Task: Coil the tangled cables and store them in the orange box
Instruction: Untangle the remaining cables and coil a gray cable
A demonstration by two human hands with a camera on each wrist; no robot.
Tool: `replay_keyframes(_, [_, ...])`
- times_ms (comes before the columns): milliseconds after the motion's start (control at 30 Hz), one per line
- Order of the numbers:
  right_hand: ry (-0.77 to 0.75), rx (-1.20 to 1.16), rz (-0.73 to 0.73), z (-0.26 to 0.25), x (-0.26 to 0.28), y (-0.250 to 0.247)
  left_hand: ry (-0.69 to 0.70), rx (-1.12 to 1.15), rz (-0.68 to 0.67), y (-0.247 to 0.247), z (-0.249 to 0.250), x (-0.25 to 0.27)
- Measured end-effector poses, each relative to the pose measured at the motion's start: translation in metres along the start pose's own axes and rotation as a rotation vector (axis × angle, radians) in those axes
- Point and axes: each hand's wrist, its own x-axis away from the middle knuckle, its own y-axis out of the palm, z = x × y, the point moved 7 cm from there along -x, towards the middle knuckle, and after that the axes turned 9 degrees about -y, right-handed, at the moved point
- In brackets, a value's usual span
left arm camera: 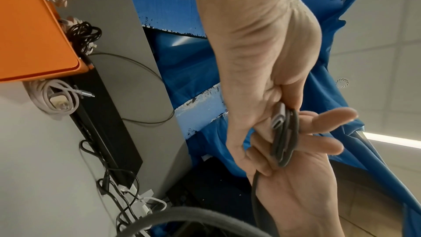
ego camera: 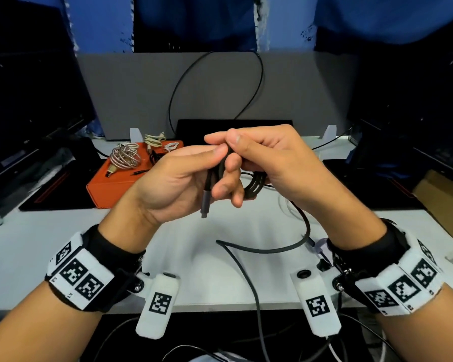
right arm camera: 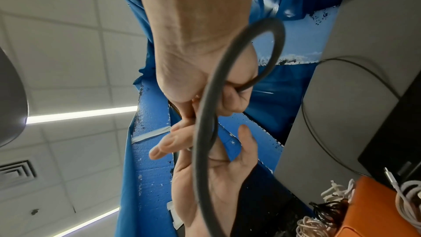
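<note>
The dark grey cable (ego camera: 253, 184) is up in the air between my two hands, above the white counter (ego camera: 37, 244), at about the centre of the head view. Several loops are already gathered; the bundle is a flattened oval whose long axis runs roughly from 11 to 5 o'clock in the left wrist view. Its metal plug (ego camera: 205, 203) hangs out of the bundle and points down toward 6 o'clock.

My left hand (ego camera: 175, 184) pinches the bundle near the plug, thumb on top and fingers curled beneath. My right hand (ego camera: 272, 163) has its fingers curled round the loops and the free run, which drops from it in a wide arc toward 5 o'clock, curves back across the counter and goes off the near edge.

To coil well, I judge I should keep the left pinch fixed as the anchor, feed each new turn with the right at the same loop size, and let the cable twist freely so it does not kink.

The orange box (ego camera: 110, 189) sits at 10 o'clock, with a braided coil (ego camera: 126, 158) and other cables on it.
</note>
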Motion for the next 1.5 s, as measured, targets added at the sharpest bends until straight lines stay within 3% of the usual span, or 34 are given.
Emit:
replay_keyframes(100, [-0.006, 0.105, -0.047, 0.002, 0.000, -0.003, -0.033, -0.032, -0.005, 0.006, -0.002, -0.001])
replay_keyframes(200, [-0.037, 0.089, -0.059, -0.002, -0.001, -0.001, 0.042, -0.038, 0.098, 0.006, 0.007, 0.000])
replay_keyframes(300, [-0.061, 0.143, 0.105, -0.001, -0.005, -0.014, 0.253, 0.053, 0.303, -0.001, 0.027, 0.004])
replay_keyframes(400, [0.087, 0.234, 0.187, 0.021, -0.005, -0.022, 0.480, 0.164, 0.468, -0.020, 0.050, 0.019])
replay_keyframes(533, [0.232, 0.253, -0.173, 0.039, 0.005, 0.011, 0.538, 0.237, 0.535, -0.038, 0.054, 0.029])
replay_keyframes(600, [0.221, 0.233, -0.315, 0.038, 0.010, 0.028, 0.534, 0.092, 0.597, -0.039, 0.050, 0.026])
replay_keyframes(733, [0.230, 0.209, -0.427, 0.029, 0.015, 0.032, 0.421, -0.674, 0.773, -0.035, 0.044, 0.019])
replay_keyframes(800, [0.209, 0.195, -0.424, 0.022, 0.015, 0.024, 0.314, -1.018, 0.737, -0.030, 0.040, 0.015])
replay_keyframes(867, [0.196, 0.209, -0.380, 0.016, 0.014, 0.012, 0.169, -1.205, 0.642, -0.031, 0.035, 0.014])
replay_keyframes(1000, [0.153, 0.384, -0.372, 0.009, 0.010, -0.012, -0.052, -0.854, 0.312, -0.035, 0.021, 0.019])
replay_keyframes(1133, [0.175, 0.490, -0.413, 0.008, 0.010, -0.023, -0.134, -0.706, 0.111, -0.027, 0.012, 0.024])
replay_keyframes(1300, [0.184, 0.586, -0.479, 0.005, 0.013, -0.041, -0.113, -0.560, 0.077, -0.034, 0.015, 0.028])
replay_keyframes(1400, [0.222, 0.655, -0.371, 0.006, 0.011, -0.070, -0.059, -0.368, 0.030, -0.041, 0.023, 0.034])
replay_keyframes(1500, [0.175, 0.869, -0.187, 0.001, 0.005, -0.104, -0.056, -0.154, -0.027, -0.045, 0.026, 0.037])
